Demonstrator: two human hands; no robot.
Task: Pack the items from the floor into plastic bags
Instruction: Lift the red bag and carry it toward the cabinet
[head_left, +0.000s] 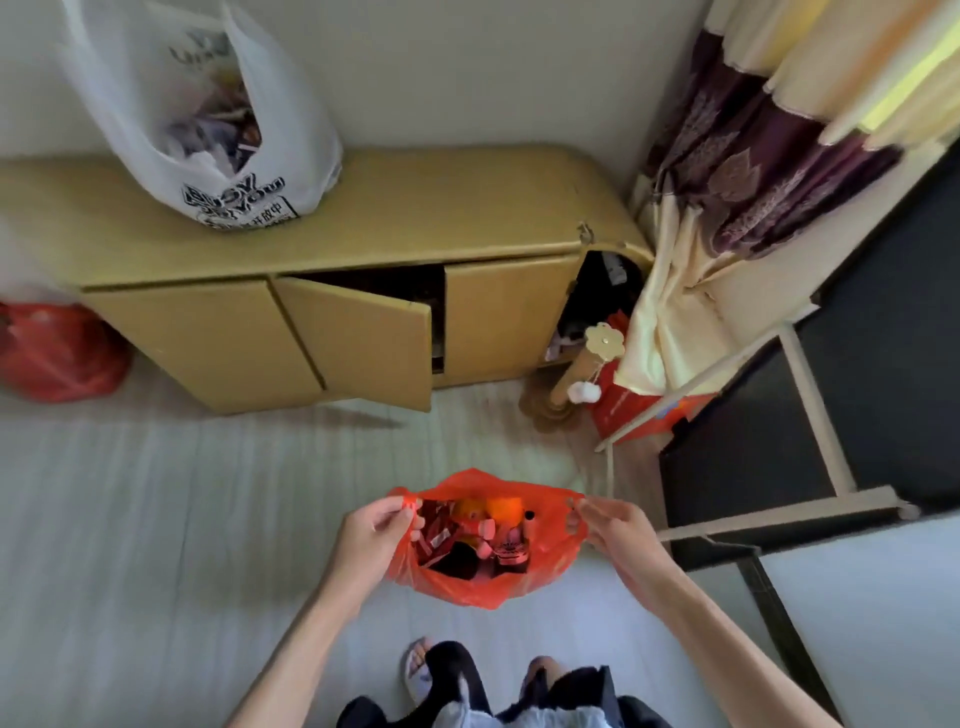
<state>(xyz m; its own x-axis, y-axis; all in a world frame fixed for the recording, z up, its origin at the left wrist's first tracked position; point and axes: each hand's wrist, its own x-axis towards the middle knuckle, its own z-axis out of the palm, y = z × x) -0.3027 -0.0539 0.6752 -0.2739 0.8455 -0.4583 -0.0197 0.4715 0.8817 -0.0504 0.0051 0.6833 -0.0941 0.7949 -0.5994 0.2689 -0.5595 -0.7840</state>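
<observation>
handles first: my left hand (370, 525) pinches one handle of the orange bag (483, 587) and my right hand (613, 525) pinches the other, so each grip is grasping plastic. the bag hangs between them above the floor (156, 519), mouth up, its opening stretched left to right, both hands equally near. counted: one red bag (57, 353) by the cabinet (363, 208), one white bag (208, 114) on it, one orange bag with several items inside, too jumbled to count.
</observation>
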